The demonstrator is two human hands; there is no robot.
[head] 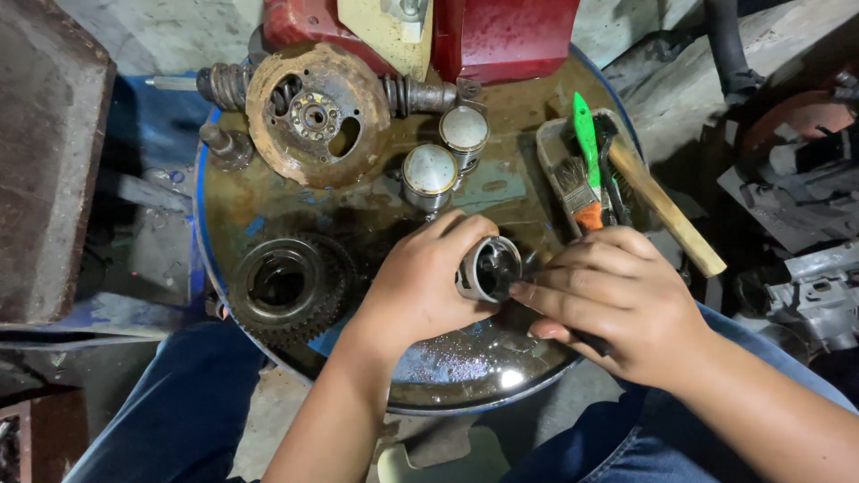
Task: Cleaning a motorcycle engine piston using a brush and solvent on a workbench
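— Left hand (419, 284) clenched round the piston (488, 268), open end up, just below the two spare pistons (446, 154) on the drum lid (234, 207)?

— Yes. Right hand (617, 300) gripping a dark tool, mostly hidden, fingertips (528, 291) touching the piston's rim.

— Best kept steady, probably; scraped lightly, turned little by little.

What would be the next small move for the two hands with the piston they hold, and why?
Probably turn the piston a little in the left hand. Its open hollow faces up and toward the right hand, whose fingers press a dark tool at the rim, so only one part of the inside is being reached. Two other pistons stand untouched behind on the oily drum top.
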